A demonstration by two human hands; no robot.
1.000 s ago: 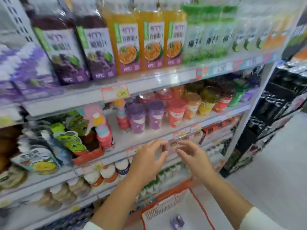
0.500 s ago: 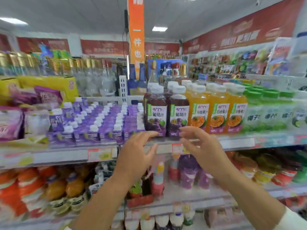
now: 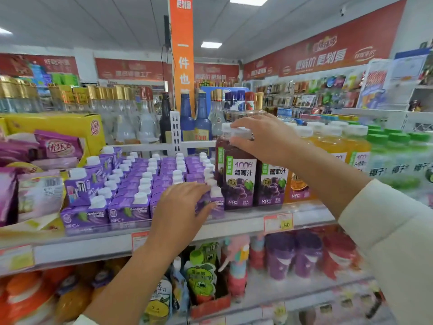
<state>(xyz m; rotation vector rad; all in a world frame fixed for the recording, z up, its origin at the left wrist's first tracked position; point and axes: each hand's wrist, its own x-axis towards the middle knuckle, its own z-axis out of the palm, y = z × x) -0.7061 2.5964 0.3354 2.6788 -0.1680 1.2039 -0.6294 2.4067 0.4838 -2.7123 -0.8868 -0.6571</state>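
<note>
Dark purple plastic grape-juice bottle (image 3: 241,181) with a white screw cap stands upright at the near edge of the white metal shelf (image 3: 234,224), its long axis vertical, as a shopper's right hand (image 3: 264,139) reaches over it from the right and closes fingers and thumb round the cap. The bottle sits directly below that hand, its label facing the camera and its base apparently on the shelf behind the clear front rail.

The left hand (image 3: 180,207) is lower, nearer and to the left. Its fingers are stretched onto a small purple juice carton (image 3: 217,204) with a white cap, which is the near right corner of a block of matching purple cartons (image 3: 145,181) and stands just beside the bottle on its left. The thumb is hidden, so it cannot be told whether this hand is gripping the carton or only touching it.

A second dark purple bottle (image 3: 271,184) stands close against the held one on its right. Orange juice bottles (image 3: 356,146) and green-capped pale bottles (image 3: 398,158) follow farther right.

The right hand is plainly the one on the bottle. With neighbours tight on both sides, a pull would probably have to go straight up along the bottle's axis, or toward the shopper over the rail.
</note>
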